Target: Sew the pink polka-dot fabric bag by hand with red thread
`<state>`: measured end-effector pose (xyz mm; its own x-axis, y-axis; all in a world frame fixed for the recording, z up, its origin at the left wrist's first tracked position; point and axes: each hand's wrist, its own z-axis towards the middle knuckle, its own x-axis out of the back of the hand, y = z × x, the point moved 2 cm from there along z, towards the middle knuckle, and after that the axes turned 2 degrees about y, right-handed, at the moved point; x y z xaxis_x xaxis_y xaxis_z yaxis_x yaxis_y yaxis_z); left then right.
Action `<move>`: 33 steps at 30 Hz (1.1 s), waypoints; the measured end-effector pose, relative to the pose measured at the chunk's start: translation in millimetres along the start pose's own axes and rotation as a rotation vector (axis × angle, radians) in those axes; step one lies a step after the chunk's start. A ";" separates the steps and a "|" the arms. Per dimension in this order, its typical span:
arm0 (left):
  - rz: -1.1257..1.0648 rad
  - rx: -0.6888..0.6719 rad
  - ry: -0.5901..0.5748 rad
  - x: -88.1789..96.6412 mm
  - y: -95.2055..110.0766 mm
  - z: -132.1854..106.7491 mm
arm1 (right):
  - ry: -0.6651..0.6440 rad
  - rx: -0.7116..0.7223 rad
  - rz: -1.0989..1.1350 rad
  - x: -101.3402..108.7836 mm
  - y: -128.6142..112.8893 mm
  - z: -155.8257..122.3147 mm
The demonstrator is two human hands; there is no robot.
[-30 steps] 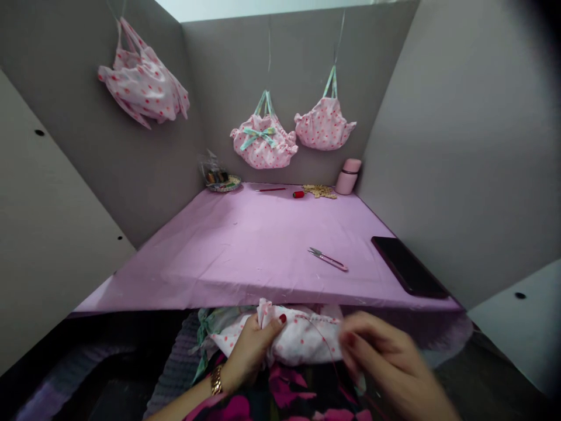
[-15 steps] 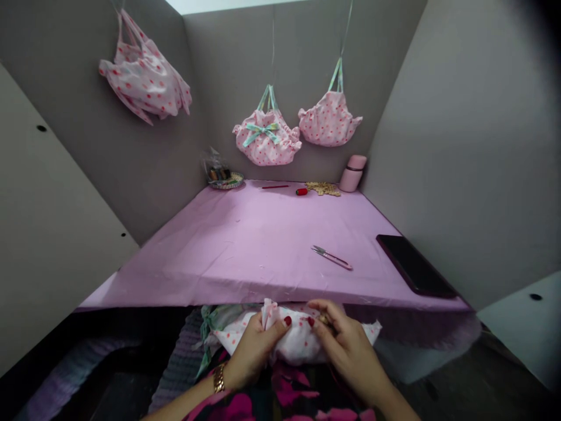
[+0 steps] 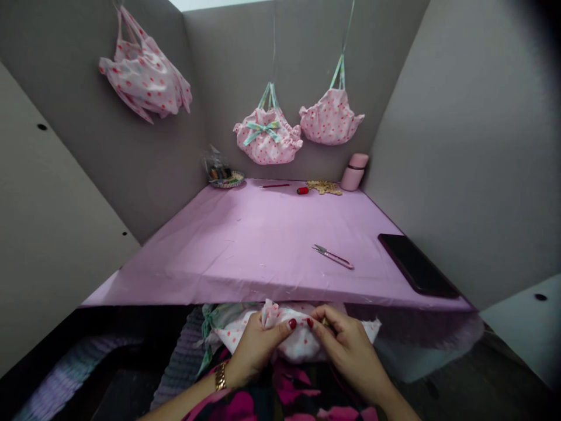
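A white cloth piece with pink and red dots (image 3: 300, 345) lies gathered over my lap, just below the table's front edge. My left hand (image 3: 256, 342) grips a bunched fold of it between thumb and fingers. Against the same cloth, my right hand (image 3: 339, 339) is closed in a pinch, its thumb tip close to the left thumb. A small tan thing (image 3: 325, 322) shows between its fingers, too covered to name. Green patterned cloth ties (image 3: 205, 330) hang at the left side of the dotted cloth.
Thread snips (image 3: 333, 256) and a dark phone (image 3: 416, 264) lie on the pink-covered table (image 3: 263, 228). Farther back are a red thread spool (image 3: 302, 190), a red pen-like stick (image 3: 274, 186), several tan pieces (image 3: 325, 187), a pink flask (image 3: 355, 172) and a small basket (image 3: 228, 180). Dotted bags (image 3: 268, 137) hang above.
My right fingers have curled in more, hiding most of the small tan thing. The left hand keeps its grip on the cloth, nearly still.
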<state>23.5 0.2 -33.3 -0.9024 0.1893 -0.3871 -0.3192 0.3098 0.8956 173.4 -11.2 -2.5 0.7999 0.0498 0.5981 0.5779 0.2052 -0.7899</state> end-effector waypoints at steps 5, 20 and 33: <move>-0.015 -0.019 0.022 1.2 -1.1 0.5 | 0.021 0.019 -0.001 -0.5 1.8 -1.2; -0.045 0.012 -0.003 0.0 0.5 0.8 | -0.041 0.135 0.047 -0.9 -1.6 -3.3; -0.016 0.040 0.036 3.0 -4.6 1.4 | -0.028 0.128 0.009 -1.6 -0.2 -3.2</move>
<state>22.7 0.7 -39.0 -0.9074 0.1502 -0.3925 -0.3225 0.3500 0.8795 172.5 -14.5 -3.8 0.7989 0.0792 0.5963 0.5440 0.3278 -0.7724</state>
